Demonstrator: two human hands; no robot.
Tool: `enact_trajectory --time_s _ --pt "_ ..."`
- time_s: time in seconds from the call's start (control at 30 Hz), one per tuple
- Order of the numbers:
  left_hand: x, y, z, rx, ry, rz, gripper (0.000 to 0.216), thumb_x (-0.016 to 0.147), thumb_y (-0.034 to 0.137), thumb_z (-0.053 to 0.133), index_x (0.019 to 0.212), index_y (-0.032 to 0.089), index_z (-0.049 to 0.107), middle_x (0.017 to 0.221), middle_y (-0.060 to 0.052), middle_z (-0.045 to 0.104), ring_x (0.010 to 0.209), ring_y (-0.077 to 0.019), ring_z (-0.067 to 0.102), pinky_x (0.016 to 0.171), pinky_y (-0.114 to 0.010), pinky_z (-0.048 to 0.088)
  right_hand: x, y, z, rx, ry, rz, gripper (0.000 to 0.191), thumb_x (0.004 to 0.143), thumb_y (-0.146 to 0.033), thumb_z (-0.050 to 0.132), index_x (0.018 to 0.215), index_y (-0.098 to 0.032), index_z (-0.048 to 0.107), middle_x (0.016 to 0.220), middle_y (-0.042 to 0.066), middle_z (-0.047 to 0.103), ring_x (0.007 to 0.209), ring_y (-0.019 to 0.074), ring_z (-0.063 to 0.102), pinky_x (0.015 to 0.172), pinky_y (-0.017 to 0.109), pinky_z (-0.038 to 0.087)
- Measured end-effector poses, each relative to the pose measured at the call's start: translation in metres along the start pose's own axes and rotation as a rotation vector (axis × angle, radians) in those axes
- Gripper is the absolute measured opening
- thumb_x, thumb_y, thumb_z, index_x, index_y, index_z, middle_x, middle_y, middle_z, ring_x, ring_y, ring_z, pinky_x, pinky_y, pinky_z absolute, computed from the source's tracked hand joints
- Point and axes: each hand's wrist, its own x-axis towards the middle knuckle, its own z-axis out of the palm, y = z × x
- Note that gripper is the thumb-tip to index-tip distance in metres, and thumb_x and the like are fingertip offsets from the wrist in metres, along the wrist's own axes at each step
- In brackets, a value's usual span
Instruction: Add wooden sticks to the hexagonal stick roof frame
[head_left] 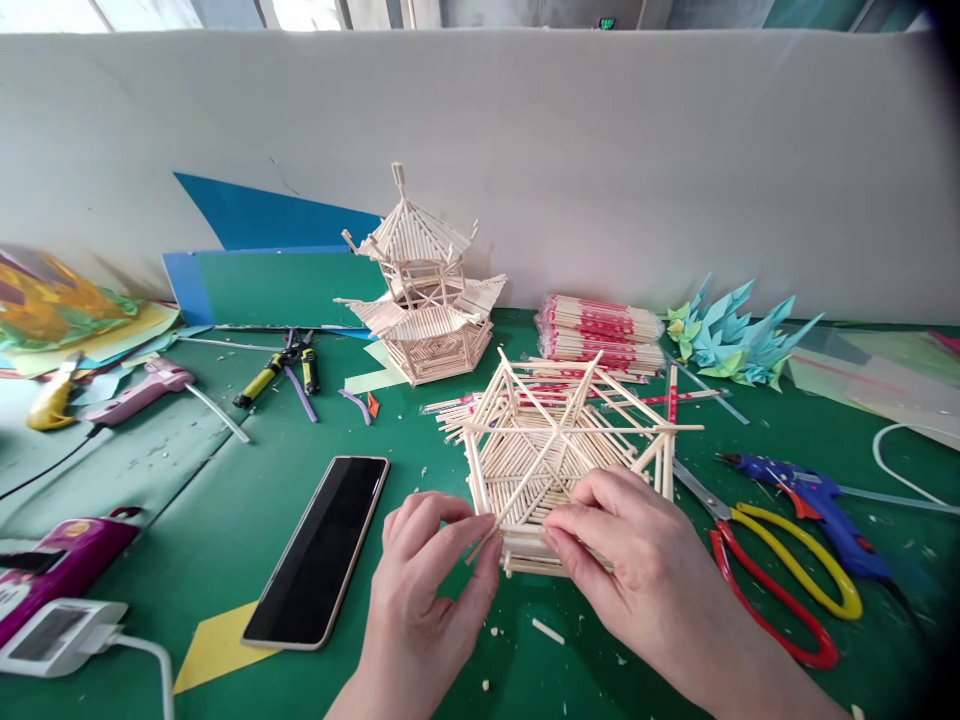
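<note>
I see both hands at work on the stick frame [560, 431], which sits on the green bench [247, 490] in front of me, just right of centre. My left hand [435, 560] has its grip closed, thumb and forefinger pinching the near end of a diagonal stick [523, 479] at the frame's front left corner. On the right hand [645, 550], the grip is pinched too, thumb and forefinger on the frame's front rail; whether a separate piece sits between those fingertips I cannot tell. Long sticks cross over the middle of the frame, above a floor of closely laid sticks.

Behind it, to the left, a finished-looking pagoda model [420, 240] stands upright near the pale partition [600, 160]. Wrapped stick bundles [600, 330] lie behind the frame, with a blue paper flower [739, 335] just beside them on the right. Scissors [723, 513] with red and yellow handles rest near my right hand, next to a blue glue gun [825, 505]. Over on the left, I see a phone [319, 555] partly on yellow paper [217, 650]; farther back lies a pink glue gun [139, 393]. A short offcut [548, 631] lies between my wrists.
</note>
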Motion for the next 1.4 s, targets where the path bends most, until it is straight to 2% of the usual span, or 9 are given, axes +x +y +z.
enact_trajectory --time_s 0.23,0.4,0.5,0.6,0.77,0.9,1.07,1.2,1.4 --pt "-0.002 0.000 -0.002 0.004 -0.011 -0.002 0.012 0.078 0.008 0.059 0.087 0.016 0.060 0.079 -0.004 0.057 0.075 -0.0170 0.055 0.065 -0.032 0.046 -0.001 -0.002 -0.001 -0.011 -0.007 -0.001 0.023 0.088 -0.014 0.048 0.072 -0.016 0.065 0.069 0.003 0.052 0.066 0.0148 0.049 0.060 0.030 0.042" --pt "-0.004 0.001 -0.004 0.010 -0.054 -0.015 0.017 0.079 0.009 0.058 0.094 0.018 0.057 0.084 -0.004 0.056 0.077 -0.0169 0.053 0.066 -0.033 0.045 -0.007 0.005 -0.018 0.029 0.093 -0.007 0.017 0.088 -0.014 0.049 0.089 -0.016 0.067 0.076 0.004 0.056 0.071 0.0152 0.051 0.063 0.030 0.045" --pt "-0.004 0.001 -0.005 0.040 -0.066 0.009 0.026 0.079 0.009 0.058 0.104 0.017 0.055 0.091 -0.007 0.055 0.082 -0.0191 0.051 0.070 -0.036 0.044 -0.018 0.021 -0.033 0.018 0.186 0.057 0.016 0.088 -0.016 0.053 0.100 -0.019 0.064 0.085 0.004 0.057 0.079 0.0135 0.053 0.068 0.026 0.045" --pt "0.002 0.004 -0.008 0.100 -0.096 0.078 0.028 0.079 0.008 0.058 0.105 0.019 0.055 0.099 -0.009 0.052 0.092 -0.0238 0.047 0.077 -0.043 0.040 -0.034 0.041 -0.041 0.022 0.249 0.143 0.015 0.087 -0.018 0.055 0.099 -0.023 0.062 0.087 0.001 0.056 0.077 0.0111 0.054 0.065 0.022 0.045" --pt "0.021 0.018 -0.005 0.147 -0.244 0.187 0.025 0.081 0.009 0.054 0.101 0.025 0.059 0.107 -0.009 0.053 0.102 -0.0274 0.043 0.079 -0.044 0.033 -0.062 0.057 -0.039 0.111 0.217 0.295 0.010 0.088 -0.024 0.055 0.096 -0.025 0.060 0.084 0.000 0.056 0.069 0.0112 0.054 0.058 0.021 0.046" --pt "0.034 0.032 0.011 0.119 -0.241 0.231 0.019 0.087 0.015 0.045 0.090 0.024 0.061 0.097 -0.006 0.061 0.100 -0.0264 0.045 0.084 -0.046 0.028 -0.071 0.054 -0.034 0.197 0.190 0.358 0.010 0.087 -0.026 0.056 0.096 -0.024 0.061 0.086 0.001 0.058 0.070 0.0110 0.056 0.059 0.020 0.047" --pt "0.041 0.044 0.023 0.224 -0.302 0.266 0.024 0.083 0.007 0.043 0.079 0.023 0.062 0.085 -0.005 0.064 0.094 -0.0261 0.048 0.079 -0.044 0.027 -0.063 0.048 -0.032 0.319 0.129 0.391 0.013 0.088 -0.029 0.053 0.085 -0.021 0.062 0.080 0.002 0.059 0.069 0.0125 0.056 0.060 0.023 0.047" --pt "0.046 0.051 0.024 0.205 -0.340 0.314 0.022 0.082 0.008 0.046 0.078 0.023 0.062 0.079 -0.004 0.064 0.088 -0.0250 0.049 0.073 -0.041 0.027 -0.059 0.046 -0.032 0.270 0.118 0.407 0.012 0.087 -0.027 0.053 0.081 -0.019 0.060 0.077 0.002 0.059 0.064 0.0122 0.053 0.056 0.023 0.045" --pt "0.052 0.056 0.033 0.196 -0.372 0.348 0.019 0.081 0.009 0.048 0.073 0.021 0.060 0.070 -0.002 0.061 0.078 -0.0235 0.049 0.068 -0.038 0.028 -0.059 0.044 -0.031 0.214 0.114 0.394 0.003 0.082 -0.022 0.055 0.084 -0.021 0.057 0.076 0.000 0.059 0.061 0.0111 0.051 0.054 0.021 0.045"
